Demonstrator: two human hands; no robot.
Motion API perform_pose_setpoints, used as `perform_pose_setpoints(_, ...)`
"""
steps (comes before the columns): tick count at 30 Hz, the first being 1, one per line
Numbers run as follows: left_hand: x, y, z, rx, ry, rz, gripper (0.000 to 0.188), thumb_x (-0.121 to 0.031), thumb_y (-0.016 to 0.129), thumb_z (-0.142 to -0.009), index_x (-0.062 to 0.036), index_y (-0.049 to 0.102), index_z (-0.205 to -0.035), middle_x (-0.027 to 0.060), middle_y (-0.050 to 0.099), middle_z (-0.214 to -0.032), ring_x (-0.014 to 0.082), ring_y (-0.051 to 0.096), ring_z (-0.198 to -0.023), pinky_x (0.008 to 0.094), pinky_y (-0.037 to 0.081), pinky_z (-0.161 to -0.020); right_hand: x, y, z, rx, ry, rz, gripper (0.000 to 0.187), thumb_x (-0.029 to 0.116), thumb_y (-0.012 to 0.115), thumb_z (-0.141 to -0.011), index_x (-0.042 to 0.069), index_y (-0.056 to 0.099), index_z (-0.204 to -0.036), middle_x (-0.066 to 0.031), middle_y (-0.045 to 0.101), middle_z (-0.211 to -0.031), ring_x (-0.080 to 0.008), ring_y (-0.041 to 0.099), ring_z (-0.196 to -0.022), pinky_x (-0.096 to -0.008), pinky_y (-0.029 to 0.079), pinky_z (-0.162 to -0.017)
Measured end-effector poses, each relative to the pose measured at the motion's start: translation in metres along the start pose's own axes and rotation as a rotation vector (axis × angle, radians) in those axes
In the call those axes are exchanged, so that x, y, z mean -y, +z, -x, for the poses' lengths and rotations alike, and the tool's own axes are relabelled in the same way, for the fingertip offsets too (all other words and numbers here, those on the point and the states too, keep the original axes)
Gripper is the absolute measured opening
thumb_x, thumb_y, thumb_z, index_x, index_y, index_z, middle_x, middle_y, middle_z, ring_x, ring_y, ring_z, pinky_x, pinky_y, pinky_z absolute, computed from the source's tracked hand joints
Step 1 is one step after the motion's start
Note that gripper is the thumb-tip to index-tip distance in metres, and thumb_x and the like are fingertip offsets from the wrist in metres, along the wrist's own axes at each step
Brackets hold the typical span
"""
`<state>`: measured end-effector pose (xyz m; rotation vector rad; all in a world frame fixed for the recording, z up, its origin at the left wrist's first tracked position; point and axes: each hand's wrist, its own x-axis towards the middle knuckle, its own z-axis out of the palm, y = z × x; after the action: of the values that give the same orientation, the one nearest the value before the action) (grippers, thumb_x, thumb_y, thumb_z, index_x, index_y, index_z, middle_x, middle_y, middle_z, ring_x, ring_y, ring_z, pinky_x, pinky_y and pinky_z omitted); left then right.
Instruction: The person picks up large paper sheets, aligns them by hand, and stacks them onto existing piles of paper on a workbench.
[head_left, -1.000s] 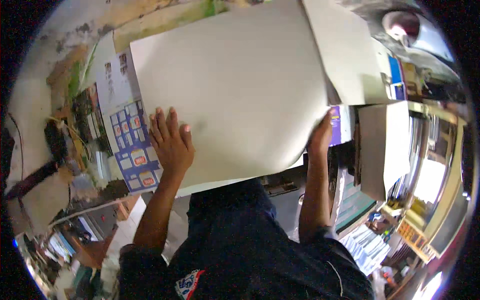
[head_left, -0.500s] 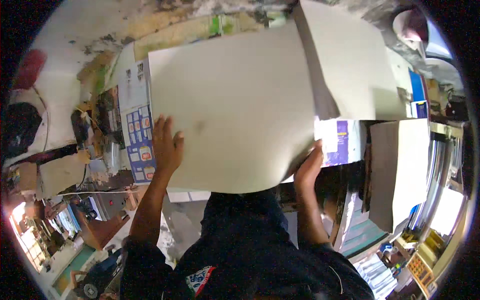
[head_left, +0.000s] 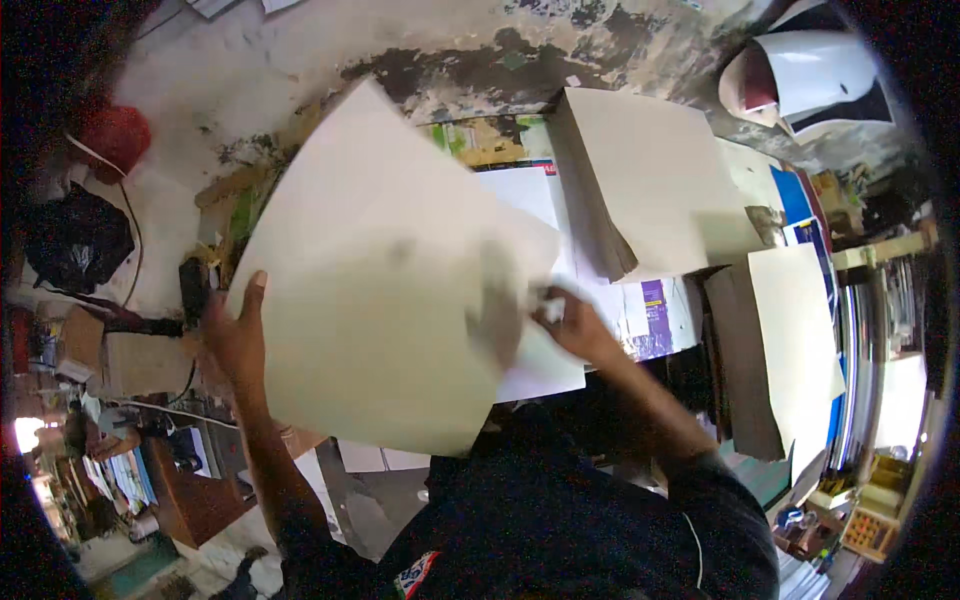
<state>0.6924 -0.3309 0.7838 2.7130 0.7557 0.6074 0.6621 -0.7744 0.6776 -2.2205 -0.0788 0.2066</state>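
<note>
A large off-white card sheet is lifted and tilted in front of me, its far corner pointing up and away. My left hand grips its left edge, thumb on the upper face and the other fingers mostly hidden behind. Close to the sheet's right edge is my right hand, fingers loosely curled with a gap to the thumb, and I see nothing held in it. A hand-shaped shadow falls on the card. Under the raised sheet, white paper shows on the work surface.
A thick stack of off-white card stands at the back right, another stack nearer at the right. Between them and me lies a purple-and-white printed sheet. A stained wall rises behind. A black bag is far left.
The card sheet has swung from lying flat to tilted and shifted left, uncovering white paper. My left hand moved left to its edge; my right hand moved left and came off the sheet's near right corner.
</note>
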Motion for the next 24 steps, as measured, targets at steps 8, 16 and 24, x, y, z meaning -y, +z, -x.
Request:
perform_pose_setpoints(8,-0.071,-0.140,0.067,-0.235,0.686,0.043,0.054,-0.049,0.085,-0.069,-0.0082,0.068,-0.100,0.0124,0.070,-0.095,0.0380,0.065,-0.089,0.0448,0.050,-0.080,0.092,-0.093,-0.067,-0.108,-0.283,-0.543,0.089,0.029,0.089,-0.070,-0.003,0.044,-0.139,-0.0166,0.058,-0.132,-0.0259,0.052,-0.125,-0.0376,0.038,-0.108)
perform_pose_setpoints(16,0.007,-0.187,0.092,0.610,0.225,-0.076,0.075,-0.053,0.073,-0.083,-0.0046,0.052,-0.136,0.0230,0.059,-0.127,0.0375,0.060,-0.110,0.0470,0.048,-0.096,0.053,-0.093,0.005,-0.190,-0.112,-0.699,0.066,0.019,0.088,-0.068,-0.001,0.058,-0.123,-0.0107,0.068,-0.111,-0.0237,0.062,-0.108,-0.0404,0.047,-0.099)
perform_pose_setpoints(24,0.119,0.004,0.190,0.552,-0.339,0.593,0.073,-0.051,0.064,-0.091,-0.0029,0.045,-0.141,0.0208,0.053,-0.135,0.0329,0.058,-0.115,0.0463,0.046,-0.100,0.035,-0.056,0.006,-0.245,-0.102,-0.642,0.078,0.024,0.090,-0.063,-0.002,0.056,-0.128,-0.0136,0.064,-0.123,-0.0244,0.059,-0.112,-0.0389,0.042,-0.105)
